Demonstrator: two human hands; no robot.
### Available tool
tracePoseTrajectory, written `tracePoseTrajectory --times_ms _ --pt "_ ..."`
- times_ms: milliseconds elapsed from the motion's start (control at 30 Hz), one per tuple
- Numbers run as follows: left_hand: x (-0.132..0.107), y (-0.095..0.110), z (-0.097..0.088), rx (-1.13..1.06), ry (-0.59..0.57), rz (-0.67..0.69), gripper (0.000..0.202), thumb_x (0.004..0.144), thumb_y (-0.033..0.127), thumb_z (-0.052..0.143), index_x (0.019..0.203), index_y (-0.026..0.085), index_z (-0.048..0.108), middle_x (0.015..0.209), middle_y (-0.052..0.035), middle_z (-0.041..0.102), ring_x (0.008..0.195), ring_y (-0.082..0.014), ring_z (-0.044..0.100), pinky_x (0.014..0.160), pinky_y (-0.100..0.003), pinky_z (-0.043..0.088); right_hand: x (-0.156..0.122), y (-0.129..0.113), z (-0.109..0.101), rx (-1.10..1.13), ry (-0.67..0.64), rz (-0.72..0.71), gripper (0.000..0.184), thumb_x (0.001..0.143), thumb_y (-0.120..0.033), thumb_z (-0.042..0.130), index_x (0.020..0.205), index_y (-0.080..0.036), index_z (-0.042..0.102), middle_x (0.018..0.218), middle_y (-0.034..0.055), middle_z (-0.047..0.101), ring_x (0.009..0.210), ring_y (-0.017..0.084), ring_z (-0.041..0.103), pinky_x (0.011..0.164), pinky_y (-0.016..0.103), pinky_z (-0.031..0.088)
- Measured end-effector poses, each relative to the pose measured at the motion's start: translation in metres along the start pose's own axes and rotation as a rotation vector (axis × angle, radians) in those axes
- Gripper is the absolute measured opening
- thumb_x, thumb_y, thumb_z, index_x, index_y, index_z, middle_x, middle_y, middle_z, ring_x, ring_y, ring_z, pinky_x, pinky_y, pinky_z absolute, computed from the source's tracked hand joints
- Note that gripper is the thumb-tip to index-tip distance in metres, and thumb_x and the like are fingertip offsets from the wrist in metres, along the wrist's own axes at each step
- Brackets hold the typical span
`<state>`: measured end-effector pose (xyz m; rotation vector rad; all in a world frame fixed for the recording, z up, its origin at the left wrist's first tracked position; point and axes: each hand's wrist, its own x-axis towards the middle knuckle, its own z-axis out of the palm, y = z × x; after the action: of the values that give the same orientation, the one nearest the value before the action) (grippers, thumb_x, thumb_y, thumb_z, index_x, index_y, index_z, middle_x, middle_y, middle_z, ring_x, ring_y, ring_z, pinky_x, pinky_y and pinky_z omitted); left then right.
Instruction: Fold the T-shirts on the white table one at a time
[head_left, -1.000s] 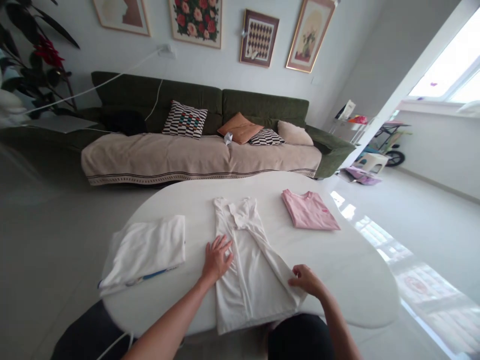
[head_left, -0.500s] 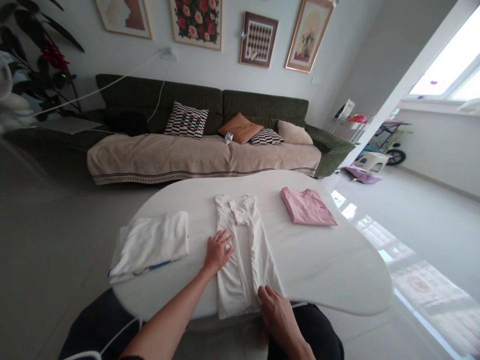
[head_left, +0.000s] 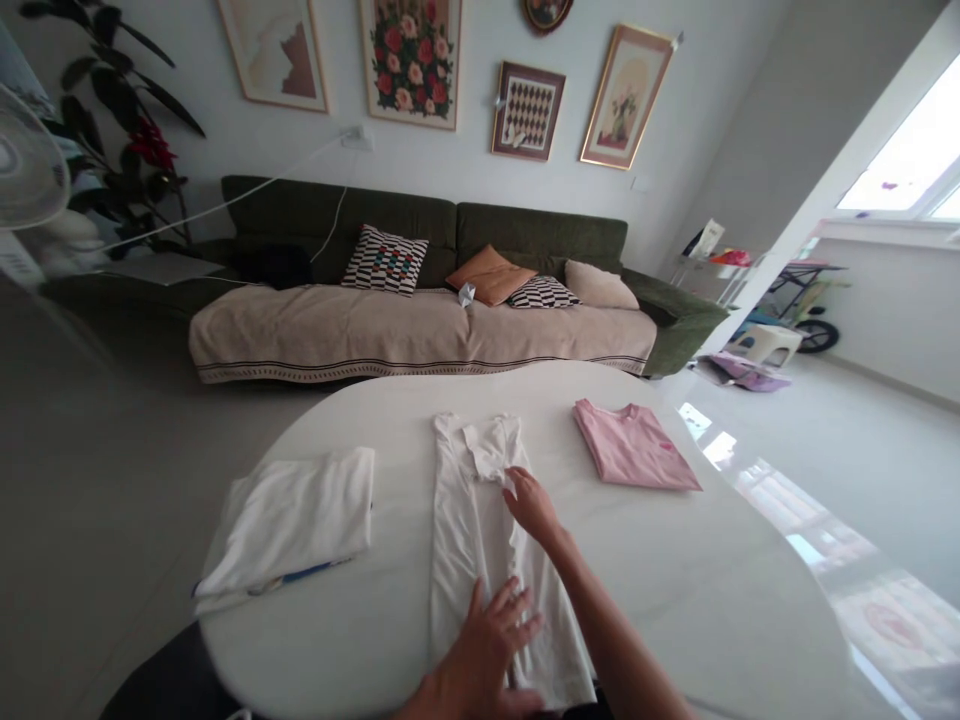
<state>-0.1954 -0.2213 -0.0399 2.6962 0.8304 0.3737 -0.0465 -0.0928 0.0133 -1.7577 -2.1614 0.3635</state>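
Note:
A white shirt (head_left: 469,510), folded lengthwise into a narrow strip, lies in the middle of the white oval table (head_left: 675,580) with its collar at the far end. My left hand (head_left: 491,635) rests flat on the shirt's near end, fingers spread. My right hand (head_left: 529,502) reaches up the strip and lies on the cloth just below the collar, fingers stretched out. Neither hand holds anything.
A folded white garment (head_left: 296,515) with a blue edge lies at the table's left. At the right lies a folded pink shirt (head_left: 634,455). Behind the table stands a green sofa (head_left: 420,300) with a beige throw and cushions. A fan (head_left: 26,155) and plant stand far left.
My left hand slid from the shirt's middle left down to its near end. My right hand left the near right edge and moved up toward the collar. The right side now lies folded in.

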Motion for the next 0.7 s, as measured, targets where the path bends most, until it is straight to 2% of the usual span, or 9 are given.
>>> tracePoseTrajectory --times_ms 100,200,267,400,500,567,600,633,700 --pt "-0.009 -0.008 0.031 0.300 0.096 0.128 0.049 0.087 0.033 0.040 0.134 0.032 0.024 0.140 -0.0049 0.030 0.128 -0.0241 0.025 0.101 -0.051 0.019 0.037 -0.002 0.030 0.001 0.025 0.000 0.054 0.076 -0.014 0.045 0.129 -0.007 0.036 0.136 0.0169 0.034 0.126 0.022 0.029 0.100 0.034 0.028" --pt "-0.009 -0.018 0.050 0.559 0.306 0.190 0.043 0.087 0.030 0.043 0.129 0.034 0.033 0.137 -0.0027 0.037 0.126 -0.0235 0.028 0.104 -0.053 0.003 0.048 0.000 0.054 0.017 0.025 -0.007 0.052 0.079 -0.016 0.041 0.131 -0.013 0.035 0.137 0.0108 0.035 0.128 0.021 0.026 0.102 0.038 0.025" --pt "-0.006 -0.020 0.055 0.629 0.431 0.202 0.039 0.085 0.032 0.046 0.124 0.036 0.040 0.133 -0.0011 0.042 0.125 -0.0247 0.030 0.102 -0.056 -0.003 0.048 0.002 0.064 0.031 0.042 0.016 0.047 0.085 -0.020 0.032 0.131 -0.015 0.035 0.137 0.0086 0.036 0.128 0.019 0.026 0.103 0.038 0.025" --pt "-0.001 -0.021 0.066 0.641 0.544 0.198 0.035 0.083 0.033 0.050 0.118 0.039 0.045 0.128 0.0013 0.048 0.123 -0.0250 0.035 0.101 -0.059 0.000 0.048 0.004 0.068 0.057 0.101 0.092 0.048 0.090 -0.025 0.014 0.137 -0.014 0.022 0.141 0.0066 0.027 0.130 0.015 0.020 0.103 0.036 0.025" --pt "0.001 -0.022 0.082 0.613 0.602 0.177 0.035 0.082 0.034 0.051 0.116 0.041 0.046 0.126 0.0030 0.051 0.121 -0.0242 0.038 0.102 -0.059 0.003 0.051 0.000 0.063 0.056 -0.031 0.010 0.047 0.090 -0.036 0.020 0.134 -0.024 0.029 0.140 0.0021 0.030 0.130 0.017 0.020 0.103 0.039 0.024" --pt "0.004 -0.023 0.092 0.571 0.662 0.156 0.034 0.081 0.035 0.051 0.115 0.042 0.048 0.121 0.0046 0.054 0.118 -0.0225 0.042 0.104 -0.056 0.006 0.056 -0.001 0.058 0.043 -0.105 -0.046 0.048 0.089 -0.042 0.022 0.134 -0.026 0.029 0.140 0.0020 0.030 0.131 0.019 0.019 0.102 0.041 0.023" --pt "0.006 -0.023 0.094 0.537 0.643 0.146 0.035 0.081 0.033 0.050 0.115 0.042 0.048 0.119 0.0053 0.056 0.116 -0.0213 0.045 0.105 -0.053 0.009 0.059 -0.001 0.056 0.029 -0.092 -0.038 0.049 0.090 -0.042 0.021 0.135 -0.025 0.026 0.141 0.0026 0.027 0.131 0.019 0.016 0.103 0.042 0.021" --pt "0.009 -0.023 0.095 0.483 0.568 0.129 0.036 0.081 0.031 0.050 0.114 0.043 0.048 0.117 0.0057 0.057 0.114 -0.0206 0.047 0.106 -0.051 0.013 0.063 0.000 0.054 0.009 -0.055 -0.004 0.050 0.090 -0.041 0.019 0.137 -0.023 0.021 0.143 0.0034 0.023 0.132 0.018 0.013 0.103 0.042 0.020" --pt "0.015 -0.022 0.089 0.344 0.323 0.082 0.039 0.079 0.027 0.051 0.114 0.044 0.049 0.116 0.0060 0.058 0.112 -0.0208 0.048 0.104 -0.047 0.023 0.072 0.004 0.052 -0.059 0.002 0.076 0.051 0.091 -0.037 0.015 0.138 -0.018 0.016 0.145 0.0050 0.015 0.133 0.018 0.006 0.104 0.042 0.016"
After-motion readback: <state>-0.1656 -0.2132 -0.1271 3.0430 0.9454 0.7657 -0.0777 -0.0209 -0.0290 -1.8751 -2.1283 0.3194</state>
